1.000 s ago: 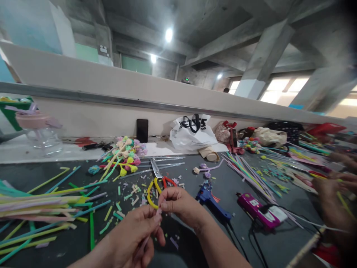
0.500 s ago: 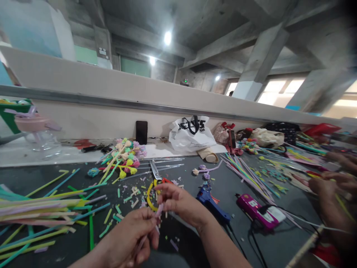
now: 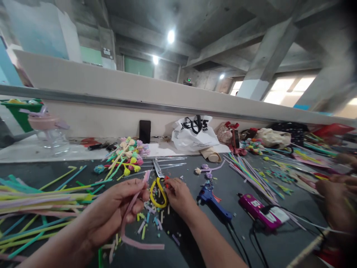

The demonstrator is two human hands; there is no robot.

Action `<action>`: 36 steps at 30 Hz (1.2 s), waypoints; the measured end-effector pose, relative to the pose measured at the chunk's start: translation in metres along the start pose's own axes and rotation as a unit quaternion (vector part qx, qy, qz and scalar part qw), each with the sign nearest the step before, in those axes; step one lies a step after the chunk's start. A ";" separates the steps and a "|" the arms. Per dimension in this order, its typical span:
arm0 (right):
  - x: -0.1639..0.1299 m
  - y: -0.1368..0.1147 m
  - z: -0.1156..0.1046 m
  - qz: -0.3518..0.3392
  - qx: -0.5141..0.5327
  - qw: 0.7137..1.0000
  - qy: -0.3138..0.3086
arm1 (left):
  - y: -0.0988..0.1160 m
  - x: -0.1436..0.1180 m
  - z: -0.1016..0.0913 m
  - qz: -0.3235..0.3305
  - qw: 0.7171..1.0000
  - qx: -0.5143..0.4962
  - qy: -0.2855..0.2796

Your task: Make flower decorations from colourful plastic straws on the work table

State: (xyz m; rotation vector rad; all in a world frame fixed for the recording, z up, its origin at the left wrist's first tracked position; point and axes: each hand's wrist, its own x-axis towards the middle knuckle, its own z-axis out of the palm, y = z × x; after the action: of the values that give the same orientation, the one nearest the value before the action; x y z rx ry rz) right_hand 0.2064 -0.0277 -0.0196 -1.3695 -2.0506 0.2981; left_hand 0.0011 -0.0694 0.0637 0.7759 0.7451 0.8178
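The dark bench point(image 3: 240, 242) fills my view, littered with cut bits of colour. On its left lies a big sheaf of long coloured straws point(image 3: 36, 203); further back a white plastic bag point(image 3: 195, 134) leans at the wall, with a bunch of finished straw flowers point(image 3: 129, 154) to its left. Right of centre sit a magenta glue gun point(image 3: 258, 212) and a blue glue gun point(image 3: 213, 203), cables trailing toward me. My left hand point(image 3: 111, 214) is raised above the bench, its grip pinched shut on a pink straw strip point(image 3: 134, 219) — the strip runs from the fingertips down past the palm and bends along the bench below. My right hand point(image 3: 178, 195) rests low on the bench, fingers curled at the yellow-handled scissors point(image 3: 158, 188), touching the handle loops; whether that grip has closed on them I cannot tell. At the far right edge another person's hands point(image 3: 334, 197) show, blurred.
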 end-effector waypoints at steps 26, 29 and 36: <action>-0.010 -0.038 0.016 0.035 0.067 0.993 -0.087 | -0.071 -0.019 -0.030 -0.075 0.995 -0.050 0.038; -0.010 -0.042 0.009 0.081 0.255 0.957 -0.109 | -0.070 -0.017 -0.028 -0.059 0.997 -0.052 0.019; -0.009 -0.040 -0.011 0.173 0.503 0.841 -0.093 | -0.044 -0.010 -0.006 -0.077 0.996 0.010 -0.030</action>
State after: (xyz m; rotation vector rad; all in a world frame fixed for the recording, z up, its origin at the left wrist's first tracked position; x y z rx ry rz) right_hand 0.1860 -0.0549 0.0062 -0.9953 -1.3399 1.4725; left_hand 0.0060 -0.0960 0.0271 0.7476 0.7503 0.6458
